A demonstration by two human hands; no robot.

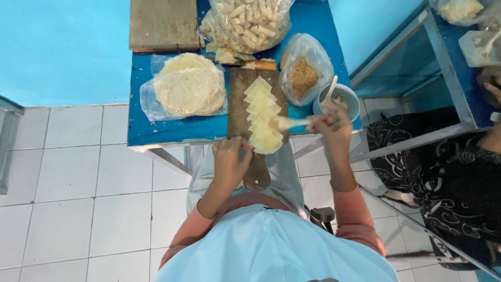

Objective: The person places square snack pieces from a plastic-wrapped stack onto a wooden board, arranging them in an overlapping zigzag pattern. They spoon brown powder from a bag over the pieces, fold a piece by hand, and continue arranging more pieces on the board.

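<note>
Wrapper squares (262, 112): pale yellow thin sheets laid overlapping in a row down the wooden cutting board (241, 99), running away from both hands; the nearest sheet lies just beyond the left fingertips.
Handling: they look light, limp and easily torn, likely slightly tacky; best lifted by a free corner or edge, peeled off one at a time.
Left hand (229, 162): rests at the near end of the board, fingers curled, touching the near edge of the closest sheet; whether it pinches it I cannot tell.
Right hand (334, 128): closed around a pale spoon-like tool (287, 123) whose tip reaches over the sheets.
Bowl (339, 99): blue, just beyond the right hand, with a white spoon standing in it.
Crumb bag (305, 65): clear plastic with brown crumbs, farther beyond the right hand.
Round flat sheets (188, 86): stacked in plastic, beyond the left hand.
Bag of rolls (248, 21): farthest off, past the board.
Worktop (177, 130): blue, crowded; the bowl and bags hem in the right side.
Another person (443, 172): dark patterned clothing, off to the right.
</note>
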